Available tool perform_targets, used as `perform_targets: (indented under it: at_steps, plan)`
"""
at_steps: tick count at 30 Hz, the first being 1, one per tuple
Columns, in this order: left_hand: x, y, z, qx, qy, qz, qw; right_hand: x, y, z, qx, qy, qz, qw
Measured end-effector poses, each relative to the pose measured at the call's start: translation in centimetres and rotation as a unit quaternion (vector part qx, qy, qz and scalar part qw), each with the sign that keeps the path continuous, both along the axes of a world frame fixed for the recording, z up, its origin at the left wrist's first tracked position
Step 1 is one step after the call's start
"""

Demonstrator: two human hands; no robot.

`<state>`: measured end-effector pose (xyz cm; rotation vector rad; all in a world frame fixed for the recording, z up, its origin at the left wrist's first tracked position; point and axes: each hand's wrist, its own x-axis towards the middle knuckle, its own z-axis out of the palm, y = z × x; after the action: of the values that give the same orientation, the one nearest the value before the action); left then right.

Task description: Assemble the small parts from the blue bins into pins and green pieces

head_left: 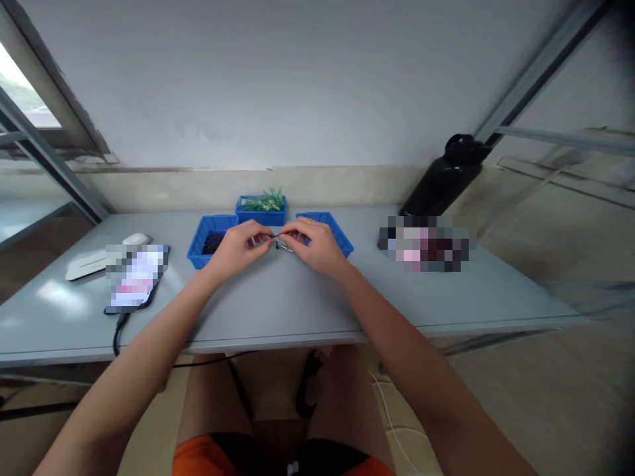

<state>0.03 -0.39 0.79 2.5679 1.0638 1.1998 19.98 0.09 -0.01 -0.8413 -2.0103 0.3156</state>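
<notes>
My left hand (241, 246) and my right hand (316, 244) meet above the middle of the table, fingertips almost touching. Both are closed in a pinch on a small, thin dark piece (276, 236) whose kind is too small to tell. Just under the fingertips shows a small shiny metal-like thing with a dark end (284, 247). Beside my left hand, a blue tray (197, 246) holds small dark pieces (212, 243). Behind the hands, another blue tray (261, 217) holds green and clear strips (268, 200). A third blue tray (337, 233) is partly hidden by my right hand.
At the left lie a phone (137, 277) with a black cable (119, 325), a white flat device (86, 264) and a white rounded case (135, 239). A black bottle (441, 178) stands at the right behind a blurred-out item (426, 244). A wall (297, 86) closes the back.
</notes>
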Motion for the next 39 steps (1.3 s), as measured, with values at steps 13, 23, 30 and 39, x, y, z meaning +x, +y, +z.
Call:
perform_targets:
  at_steps: [13, 23, 30, 39]
  plan:
    - [0.0, 0.1, -0.2, -0.004, -0.031, 0.006, 1.000, 0.3, 0.3, 0.1, -0.032, -0.007, 0.010, 0.999]
    - [0.6, -0.6, -0.4, 0.105, 0.010, -0.035, 0.994, -0.8, 0.1, -1.1, -0.043, -0.060, 0.098, 0.992]
    - [0.5, -0.6, -0.1, 0.135, 0.000, -0.023, 0.991, -0.7, 0.0, -1.0, -0.061, -0.067, 0.080, 0.993]
    - [-5.7, 2.8, 0.0, 0.079, 0.043, 0.289, 0.953, 0.1, 0.5, -0.6, -0.075, -0.057, 0.010, 0.996]
